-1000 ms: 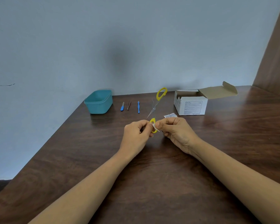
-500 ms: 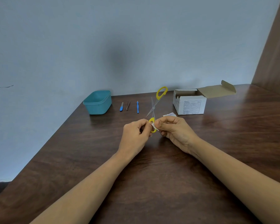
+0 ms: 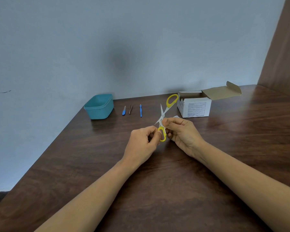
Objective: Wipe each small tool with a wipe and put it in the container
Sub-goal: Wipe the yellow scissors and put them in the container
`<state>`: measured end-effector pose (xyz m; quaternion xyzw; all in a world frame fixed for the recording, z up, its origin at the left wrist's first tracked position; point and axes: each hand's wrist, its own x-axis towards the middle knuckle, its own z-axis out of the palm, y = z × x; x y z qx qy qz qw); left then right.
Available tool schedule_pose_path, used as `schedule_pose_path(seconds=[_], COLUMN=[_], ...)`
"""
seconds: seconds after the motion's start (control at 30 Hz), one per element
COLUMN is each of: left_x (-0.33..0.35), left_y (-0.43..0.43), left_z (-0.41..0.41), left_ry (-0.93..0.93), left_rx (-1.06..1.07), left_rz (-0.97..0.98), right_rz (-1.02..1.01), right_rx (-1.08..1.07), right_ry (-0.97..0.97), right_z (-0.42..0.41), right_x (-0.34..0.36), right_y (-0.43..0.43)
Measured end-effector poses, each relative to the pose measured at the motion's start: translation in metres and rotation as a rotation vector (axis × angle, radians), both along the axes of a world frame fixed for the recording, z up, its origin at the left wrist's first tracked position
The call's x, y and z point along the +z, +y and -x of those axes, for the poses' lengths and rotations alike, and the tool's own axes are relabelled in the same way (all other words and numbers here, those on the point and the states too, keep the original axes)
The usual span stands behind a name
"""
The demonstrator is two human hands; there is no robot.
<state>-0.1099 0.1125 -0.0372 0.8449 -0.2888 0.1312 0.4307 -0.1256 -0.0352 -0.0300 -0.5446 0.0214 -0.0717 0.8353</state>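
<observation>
Left hand (image 3: 143,141) pinches scissors (image 3: 164,117) lower handle; right hand (image 3: 182,133) grips shank. Blades open. Tub (image 3: 99,106), three tools, box (image 3: 195,106) behind.

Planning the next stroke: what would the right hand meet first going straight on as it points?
The scissors that the right hand pinches near the pivot; beyond them perhaps the rightmost blue tool, depth unclear.
</observation>
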Motion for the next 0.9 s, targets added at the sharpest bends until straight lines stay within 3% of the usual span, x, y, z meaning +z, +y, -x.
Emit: schedule_pose_path(seconds=[0.17,0.33,0.6,0.9], left_x=[-0.0002,0.0014,-0.0038,-0.0036], left_y=[0.0005,0.0029,-0.0014,0.0017], left_z=[-0.001,-0.0043,-0.0014,-0.0012], left_ry=[-0.018,-0.02,-0.015,-0.107], left_rx=[0.025,0.099,-0.048,0.042], left_rz=[0.027,0.111,-0.018,0.016], right_rz=[0.034,0.194,-0.026,0.072], right_rx=[0.019,0.082,-0.065,0.063], right_ry=[0.012,0.006,0.023,0.029], right_z=[-0.0021,0.0007,-0.0004,0.0004], right_x=[-0.0004,0.0006,-0.0002,0.0032], right_y=[-0.0008,-0.0001,-0.0008,-0.0032])
